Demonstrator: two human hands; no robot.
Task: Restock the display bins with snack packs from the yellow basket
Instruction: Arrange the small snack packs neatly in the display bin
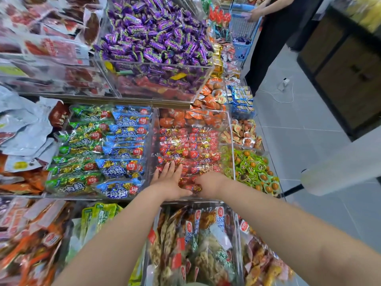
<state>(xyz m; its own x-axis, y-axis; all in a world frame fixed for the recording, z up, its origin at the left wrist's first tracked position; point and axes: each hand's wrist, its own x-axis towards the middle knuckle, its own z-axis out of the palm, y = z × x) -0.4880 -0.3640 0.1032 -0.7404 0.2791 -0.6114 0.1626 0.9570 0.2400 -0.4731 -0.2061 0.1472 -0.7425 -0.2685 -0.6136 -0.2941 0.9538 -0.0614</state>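
Both my hands are in the clear bin (230, 141) of red snack packs (191, 147) in the middle row. My left hand (170, 180) lies flat on the front packs with its fingers straight and spread. Just right of it, my right hand (209, 184) curls its fingers round a red snack pack (192, 187) at the bin's front edge. The yellow basket is not in view.
Left of the red bin stand blue packs (123, 149) and green packs (78, 153). Purple candies (156, 36) fill the bin above. Green-wrapped snacks (255, 170) lie to the right. A person with a blue cart (243, 27) stands at the far right aisle.
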